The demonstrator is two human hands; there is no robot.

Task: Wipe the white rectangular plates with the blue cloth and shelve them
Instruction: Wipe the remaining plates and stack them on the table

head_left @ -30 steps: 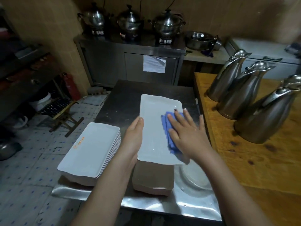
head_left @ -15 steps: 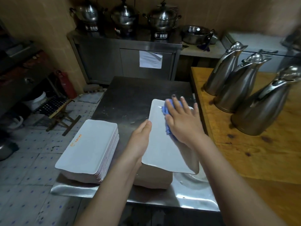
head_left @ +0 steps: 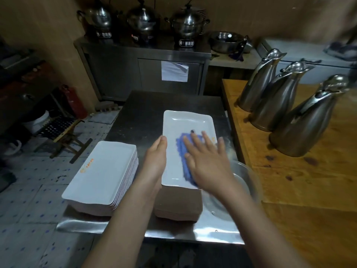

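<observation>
A white rectangular plate lies face up on a brown stack in the middle of the steel table. My left hand grips the plate's left edge. My right hand presses a blue cloth flat on the plate's middle and near part, fingers spread; the cloth is blurred. To the left, near the table's front corner, stands a stack of several white rectangular plates with an orange mark on the top one.
Three tall steel jugs stand on the wooden counter at the right. A clear glass bowl sits beside the plate at the table's right edge. Steel pots line a cabinet at the back. Tiled floor lies left.
My right hand has slid the blue cloth from the plate's far end back toward me. The plate has straightened and lies flatter, and my left hand stays on its left edge.
</observation>
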